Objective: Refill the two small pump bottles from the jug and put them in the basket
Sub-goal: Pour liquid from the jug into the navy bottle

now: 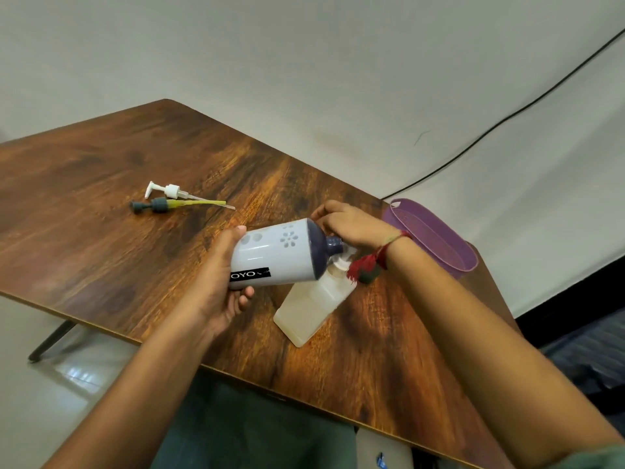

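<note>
Lavender bottle (270,257), dark-shouldered, tipped sideways above the wooden worktop (101,157); left hand (220,286) grips its base, right hand (351,225) curls over its shoulder. Under its neck: translucent bottle (311,309), leaning, holding pale liquid. To its right: purple basket (436,238). Beyond it, leftward: white pump head (172,190) and dark pump head (157,204), lying loose.

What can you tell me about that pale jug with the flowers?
The jug is pale lavender plastic with a flower pattern, a dark purple shoulder and neck, and a black OYO label. It is held tipped, mouth over the small clear bottle. The left hand grips its base; the right hand touches its shoulder.
</note>
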